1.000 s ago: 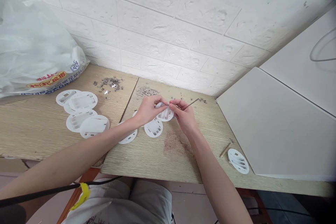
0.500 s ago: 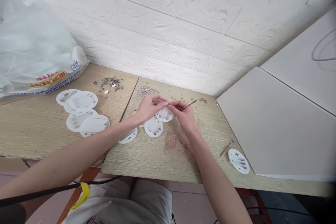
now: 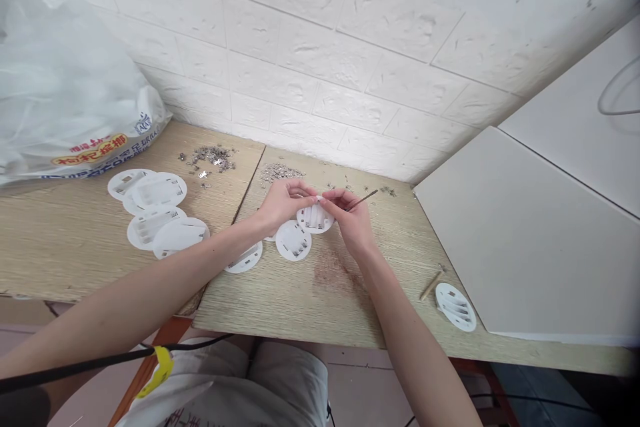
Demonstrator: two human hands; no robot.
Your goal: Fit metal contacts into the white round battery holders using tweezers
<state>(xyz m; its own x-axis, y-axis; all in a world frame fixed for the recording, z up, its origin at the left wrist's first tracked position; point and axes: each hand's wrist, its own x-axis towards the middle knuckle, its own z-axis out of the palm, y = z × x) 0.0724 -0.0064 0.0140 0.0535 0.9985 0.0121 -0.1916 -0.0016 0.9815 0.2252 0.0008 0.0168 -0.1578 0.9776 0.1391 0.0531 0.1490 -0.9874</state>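
Observation:
Both hands meet at the far edge of a round white plastic piece (image 3: 315, 217) with slots in it. My left hand (image 3: 286, 203) pinches that edge from the left, thumb toward the right hand. On the other side my right hand (image 3: 350, 212) has its thumb and index finger closed at the same edge. A thin dark metal tool (image 3: 369, 196) sticks out of the right hand toward the upper right. Just below lies another white disc (image 3: 293, 241), and one more (image 3: 246, 259) is partly under the left forearm. Whatever small part is between the fingertips is hidden.
Several white discs (image 3: 160, 191) overlap on the left table. Small metal parts (image 3: 213, 159) and a second pile (image 3: 280, 172) lie near the wall. A plastic bag (image 3: 75, 93) stands at left. At right are a wooden stick (image 3: 431, 285), stacked discs (image 3: 456, 307) and a white panel (image 3: 525, 240).
Both hands keep their hold at the disc's edge, and the fingertips have shifted only slightly. The view has moved a little.

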